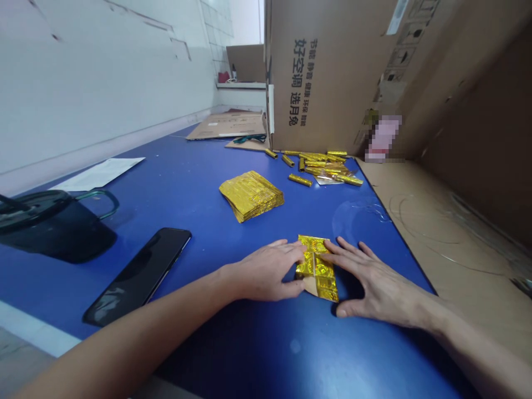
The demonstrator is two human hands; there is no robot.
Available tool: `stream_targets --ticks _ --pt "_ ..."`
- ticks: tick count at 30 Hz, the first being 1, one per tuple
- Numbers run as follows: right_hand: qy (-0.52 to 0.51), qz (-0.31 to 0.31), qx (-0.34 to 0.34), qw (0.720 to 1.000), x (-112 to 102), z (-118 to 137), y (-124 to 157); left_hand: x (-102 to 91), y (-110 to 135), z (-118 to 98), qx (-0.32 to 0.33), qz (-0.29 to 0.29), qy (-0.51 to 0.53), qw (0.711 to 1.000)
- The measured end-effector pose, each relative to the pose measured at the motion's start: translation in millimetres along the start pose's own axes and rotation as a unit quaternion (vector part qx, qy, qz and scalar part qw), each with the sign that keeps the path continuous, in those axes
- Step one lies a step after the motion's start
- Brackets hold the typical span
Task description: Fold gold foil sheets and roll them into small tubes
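A sheet of gold foil paper [318, 266] lies flat on the blue table, its sides folded in toward a middle seam and its near left corner showing a plain tan patch. My left hand [270, 270] rests at the sheet's left edge, fingertips on the foil and thumb by the tan corner. From the other side, my right hand [369, 280] lies with spread fingers, the fingertips touching the right part of the foil and the thumb on the table. Beyond the hands sits a stack of gold foil sheets [251, 195].
Several gold rolled tubes [320, 163] lie scattered before a large cardboard box [328, 72]. At the left are a black phone [141, 274], a dark mug [58, 227] and a white paper [97, 174]. Flattened cardboard [228, 124] lies at the back.
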State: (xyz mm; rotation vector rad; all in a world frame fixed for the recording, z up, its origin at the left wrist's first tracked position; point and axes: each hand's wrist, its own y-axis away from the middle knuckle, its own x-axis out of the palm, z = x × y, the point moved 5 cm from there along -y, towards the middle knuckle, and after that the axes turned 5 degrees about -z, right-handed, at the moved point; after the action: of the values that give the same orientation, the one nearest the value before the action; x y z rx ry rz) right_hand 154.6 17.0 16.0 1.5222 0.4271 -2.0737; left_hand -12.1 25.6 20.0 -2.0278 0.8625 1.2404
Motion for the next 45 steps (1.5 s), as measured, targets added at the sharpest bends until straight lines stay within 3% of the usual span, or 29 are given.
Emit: stream_targets --ticks 6,13,16,28,37,42,45 --pt "0.006 -0.038 -0.010 0.999 0.6 0.7 1.5 2.3 1.1 -1.2 0.027 0.024 -0.010 0.999" --pt "0.039 -0.098 -0.114 0.988 -7.3 18.1 2.6 4.0 0.9 2.0 0.042 0.036 -0.006 0.998" --pt "0.056 -0.109 -0.127 0.984 -12.7 27.5 4.6 4.1 0.8 2.3 0.040 0.035 -0.022 0.998" --pt "0.060 -0.066 -0.084 0.993 -15.2 23.0 8.2 3.5 0.6 3.1 0.029 0.037 0.007 0.999" --pt "0.013 -0.116 -0.114 0.987 -13.2 28.7 5.8 1.7 0.3 1.6 0.013 0.025 -0.014 1.000" --pt "-0.066 -0.149 -0.054 0.985 -11.2 17.8 4.8 6.8 0.6 1.3 0.011 0.013 -0.044 0.999" --pt "-0.078 -0.136 -0.020 0.987 -11.2 12.6 4.6 9.4 -0.3 1.9 0.009 -0.006 -0.051 0.999"
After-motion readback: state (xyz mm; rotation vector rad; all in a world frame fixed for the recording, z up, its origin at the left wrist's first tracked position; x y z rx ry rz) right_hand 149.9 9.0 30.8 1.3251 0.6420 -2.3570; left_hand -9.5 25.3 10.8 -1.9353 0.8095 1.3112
